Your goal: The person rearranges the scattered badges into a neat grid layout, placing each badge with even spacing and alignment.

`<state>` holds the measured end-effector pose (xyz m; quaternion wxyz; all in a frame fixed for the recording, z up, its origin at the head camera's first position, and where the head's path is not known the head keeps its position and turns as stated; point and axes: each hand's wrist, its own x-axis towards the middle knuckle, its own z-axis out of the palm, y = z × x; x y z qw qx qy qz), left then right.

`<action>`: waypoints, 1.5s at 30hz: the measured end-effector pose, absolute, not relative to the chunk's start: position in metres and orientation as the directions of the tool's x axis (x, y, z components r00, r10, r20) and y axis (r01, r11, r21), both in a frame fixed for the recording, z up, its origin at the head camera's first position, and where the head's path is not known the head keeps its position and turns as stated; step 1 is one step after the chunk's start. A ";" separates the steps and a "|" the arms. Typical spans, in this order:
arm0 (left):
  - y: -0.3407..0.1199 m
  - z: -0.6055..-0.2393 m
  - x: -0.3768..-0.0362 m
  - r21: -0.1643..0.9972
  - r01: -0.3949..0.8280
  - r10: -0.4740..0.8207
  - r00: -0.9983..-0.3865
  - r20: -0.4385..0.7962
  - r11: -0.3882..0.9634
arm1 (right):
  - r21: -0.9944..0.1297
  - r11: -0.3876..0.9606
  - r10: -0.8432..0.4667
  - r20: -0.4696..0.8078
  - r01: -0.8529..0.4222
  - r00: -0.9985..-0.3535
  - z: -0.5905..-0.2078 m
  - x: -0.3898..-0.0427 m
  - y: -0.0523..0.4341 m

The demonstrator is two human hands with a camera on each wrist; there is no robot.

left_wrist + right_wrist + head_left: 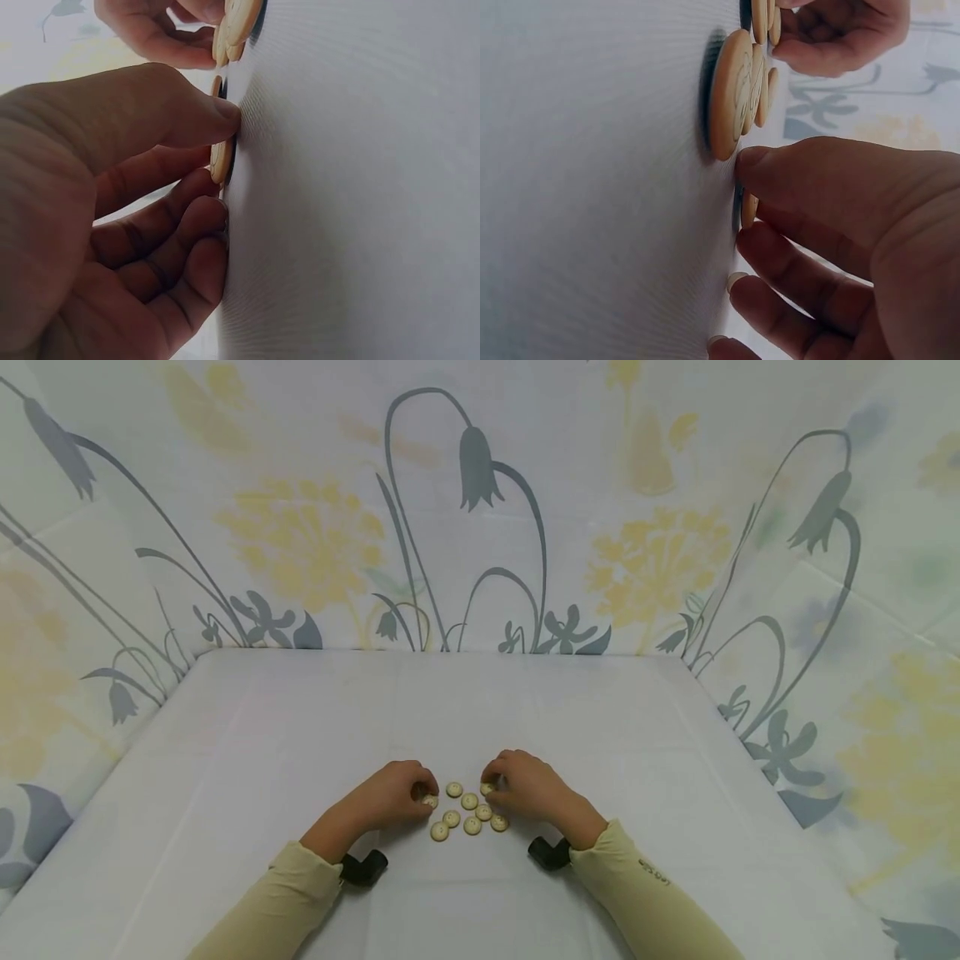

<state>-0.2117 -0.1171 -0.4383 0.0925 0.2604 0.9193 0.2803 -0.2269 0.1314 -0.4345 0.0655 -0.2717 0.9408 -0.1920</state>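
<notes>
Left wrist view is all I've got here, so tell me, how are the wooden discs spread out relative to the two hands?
Observer: In the head view, most of the wooden discs lie in a loose cluster between the left hand and the right hand.
Operator: My angle cuts that right hand off. Is it holding anything?
Observer: Yes, the right wrist view shows it pinching a single disc.
Operator: And the sleeve on that arm, is it plain?
Observer: No, the right sleeve bears small dark lettering, too small for me to read.
</notes>
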 end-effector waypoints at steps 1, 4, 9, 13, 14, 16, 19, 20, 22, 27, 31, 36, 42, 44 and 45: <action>-0.118 -0.439 -0.212 0.566 0.425 0.528 -0.849 -0.021 0.706 | -0.401 0.778 -0.535 -0.020 -0.483 -0.845 -0.434 -0.227 0.131; -0.120 -0.441 -0.211 0.582 0.420 0.522 -0.853 -0.010 0.696 | -0.414 0.775 -0.533 -0.023 -0.477 -0.846 -0.434 -0.228 0.131; -0.123 -0.443 -0.213 0.607 0.410 0.519 -0.855 -0.005 0.680 | -0.451 0.758 -0.536 -0.018 -0.471 -0.844 -0.433 -0.229 0.132; -0.123 -0.445 -0.214 0.623 0.399 0.518 -0.855 -0.012 0.673 | -0.458 0.756 -0.531 -0.011 -0.468 -0.847 -0.434 -0.231 0.134; -0.123 -0.445 -0.214 0.626 0.397 0.518 -0.855 -0.014 0.672 | -0.457 0.759 -0.526 -0.011 -0.463 -0.851 -0.434 -0.231 0.134; -0.124 -0.445 -0.213 0.628 0.396 0.520 -0.854 -0.016 0.670 | -0.455 0.769 -0.510 -0.015 -0.449 -0.860 -0.434 -0.233 0.136; -0.123 -0.444 -0.213 0.632 0.389 0.514 -0.858 -0.018 0.671 | -0.464 0.778 -0.487 -0.019 -0.424 -0.873 -0.433 -0.236 0.139; -0.122 -0.444 -0.213 0.631 0.387 0.512 -0.858 -0.019 0.672 | -0.467 0.779 -0.481 -0.019 -0.418 -0.877 -0.432 -0.238 0.141; -0.121 -0.444 -0.212 0.635 0.381 0.508 -0.861 -0.021 0.672 | -0.464 0.784 -0.474 -0.016 -0.413 -0.881 -0.432 -0.240 0.143; -0.121 -0.445 -0.213 0.646 0.378 0.511 -0.859 -0.022 0.663 | -0.462 0.801 -0.438 -0.019 -0.380 -0.899 -0.431 -0.246 0.149; -0.122 -0.447 -0.214 0.647 0.375 0.509 -0.861 -0.024 0.664 | -0.462 0.820 -0.396 -0.030 -0.339 -0.918 -0.430 -0.251 0.154; -0.123 -0.447 -0.215 0.646 0.371 0.503 -0.864 -0.023 0.667 | -0.456 0.832 -0.368 -0.027 -0.316 -0.929 -0.429 -0.258 0.161; -0.122 -0.446 -0.215 0.649 0.367 0.507 -0.861 -0.033 0.666 | -0.439 0.840 -0.361 -0.012 -0.319 -0.932 -0.427 -0.263 0.171; -0.122 -0.446 -0.215 0.649 0.365 0.506 -0.862 -0.036 0.668 | -0.435 0.844 -0.353 -0.012 -0.313 -0.935 -0.426 -0.264 0.174; -0.123 -0.446 -0.215 0.649 0.363 0.505 -0.862 -0.037 0.668 | -0.435 0.847 -0.345 -0.013 -0.305 -0.939 -0.426 -0.266 0.176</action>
